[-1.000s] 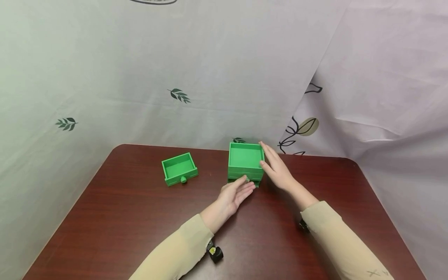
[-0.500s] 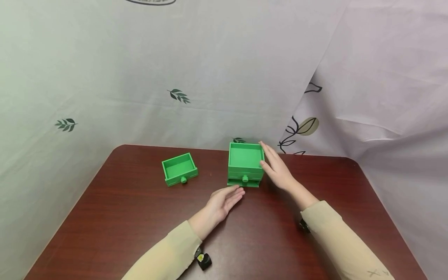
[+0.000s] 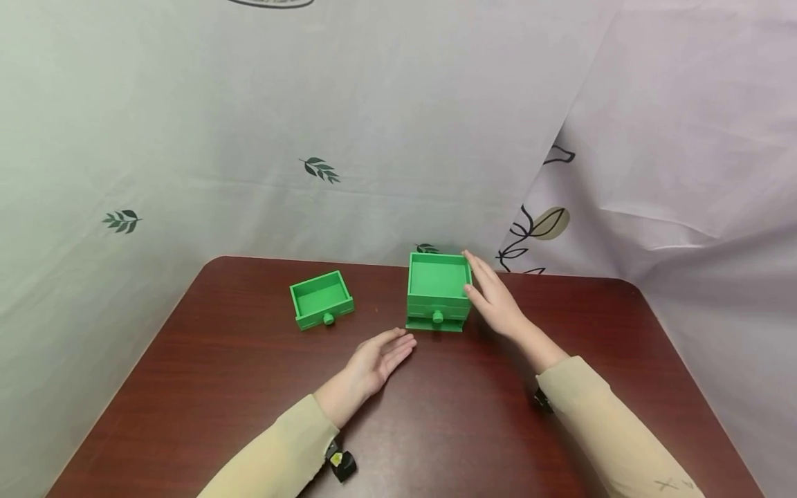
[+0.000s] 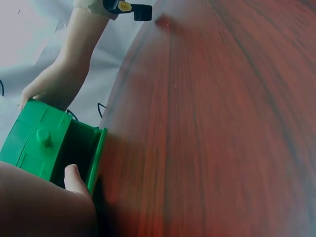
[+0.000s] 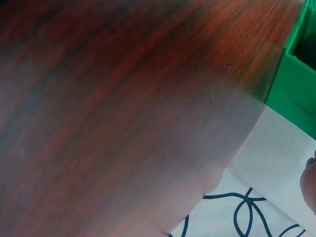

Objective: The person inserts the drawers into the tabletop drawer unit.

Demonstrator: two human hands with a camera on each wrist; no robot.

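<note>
A small green drawer cabinet (image 3: 438,308) stands near the table's far edge, with a shallow open tray top and a round knob (image 3: 438,317) on its front. Below the knobbed drawer is an open slot, dark inside in the left wrist view. My right hand (image 3: 496,302) rests against the cabinet's right side with its fingers straight. Just left of the cabinet's front, my left hand (image 3: 376,360) is held palm inward with fingers extended, holding nothing. A loose green drawer (image 3: 320,301) with a knob sits on the table to the left.
The dark red wooden table (image 3: 423,415) reaches back to a pale patterned cloth (image 3: 373,124) hanging behind and beside it. A black wrist camera (image 3: 341,463) is strapped below the left sleeve.
My left hand has drawn away from the cabinet's front, leftward and toward me, uncovering the knob and the slot. My right hand stays against the cabinet's side.
</note>
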